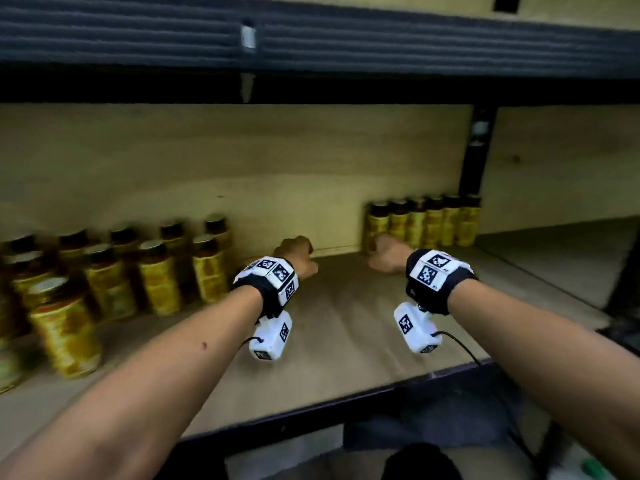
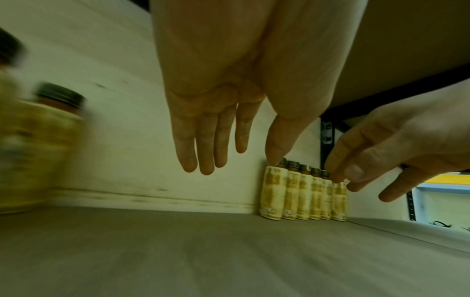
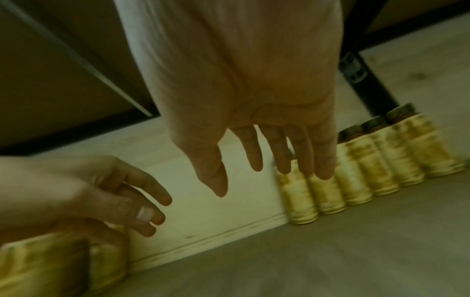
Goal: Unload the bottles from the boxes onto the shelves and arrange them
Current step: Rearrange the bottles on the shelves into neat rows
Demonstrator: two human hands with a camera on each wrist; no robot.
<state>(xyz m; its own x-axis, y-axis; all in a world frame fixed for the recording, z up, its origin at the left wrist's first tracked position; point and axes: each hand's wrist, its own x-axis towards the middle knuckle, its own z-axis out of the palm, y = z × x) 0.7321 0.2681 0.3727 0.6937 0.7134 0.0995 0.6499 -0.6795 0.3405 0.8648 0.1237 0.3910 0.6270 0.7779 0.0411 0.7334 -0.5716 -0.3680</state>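
Yellow-labelled bottles with dark caps stand on a wooden shelf [image 1: 346,327]. A big group of bottles [image 1: 156,271] fills the left side. A tight row of bottles [image 1: 426,223] lines the back wall at the right, also seen as the row [image 2: 302,193] and the row [image 3: 361,170]. My left hand [image 1: 294,252] hovers above the shelf's middle, fingers straight and empty [image 2: 203,152]. My right hand [image 1: 384,252] hangs just left of the row, fingers loose and holding nothing [image 3: 267,160]. It is close to the row's leftmost bottle; contact cannot be told.
A dark upper shelf edge [image 1: 311,36] runs overhead. A black upright post [image 1: 476,150] stands behind the right row, with another shelf bay [image 1: 561,258] beyond it. The shelf's dark front edge [image 1: 311,410] is near my forearms.
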